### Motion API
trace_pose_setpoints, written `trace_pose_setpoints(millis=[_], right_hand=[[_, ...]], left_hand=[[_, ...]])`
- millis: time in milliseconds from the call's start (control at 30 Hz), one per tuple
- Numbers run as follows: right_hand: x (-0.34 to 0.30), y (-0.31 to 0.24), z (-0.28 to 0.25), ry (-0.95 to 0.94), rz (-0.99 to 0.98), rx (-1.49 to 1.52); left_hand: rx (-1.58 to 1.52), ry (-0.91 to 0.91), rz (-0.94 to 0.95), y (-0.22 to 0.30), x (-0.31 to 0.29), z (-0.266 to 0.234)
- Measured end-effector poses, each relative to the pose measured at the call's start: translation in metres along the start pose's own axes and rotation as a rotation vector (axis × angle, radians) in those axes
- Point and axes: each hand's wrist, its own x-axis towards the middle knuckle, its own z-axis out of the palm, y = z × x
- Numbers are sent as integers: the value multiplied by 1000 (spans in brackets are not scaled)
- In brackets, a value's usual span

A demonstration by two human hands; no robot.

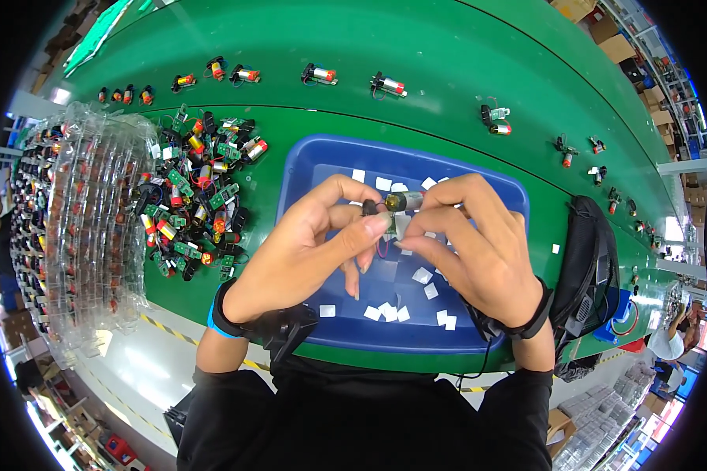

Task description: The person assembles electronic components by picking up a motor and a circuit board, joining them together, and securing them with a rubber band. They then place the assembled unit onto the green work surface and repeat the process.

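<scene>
Above a blue plastic tray (291, 169), both my hands are closed on one small wired assembly. Its silver cylinder (407, 201), which looks like a battery cell, has a yellowish end turned toward my left hand. My left hand (310, 243) pinches the black end piece (369, 208) between thumb and fingers. The fingers of my right hand (479, 243) are at the cylinder's other end and beside the small pale part below it. A thin pink wire (382, 248) hangs from the assembly. Fingers partly hide the rest of it.
Small white pieces (388, 312) lie scattered in the tray. Left of it is a heap of similar assemblies (200, 196), beside stacked clear plastic trays (94, 220). More assemblies (320, 74) sit spaced along the green bench (440, 47). A black bag (585, 275) lies to the right.
</scene>
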Motion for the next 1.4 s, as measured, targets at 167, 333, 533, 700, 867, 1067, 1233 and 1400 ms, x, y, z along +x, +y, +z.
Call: trace_pose_setpoints(millis=[167,333,533,700,867,1067,1233,1400], right_hand=[[1,-2,2,17,-31,-65],[-1,0,5,58,-36,-72],[-1,-6,3,10,32,-131],[-3,-3,9,61,52,-71],[-4,-2,9,51,201,12],[-6,2,9,66,343,241],[-7,9,4,94,428,402],[-6,25,-16,41,441,221]], left_hand=[[0,22,17,-1,1,2],[-11,23,10,-2,1,2],[101,77,70,-10,2,7],[175,100,106,-12,3,10],[168,120,122,-12,5,13],[150,108,109,-11,4,14],[142,94,90,-11,6,15],[154,107,107,-11,4,15]])
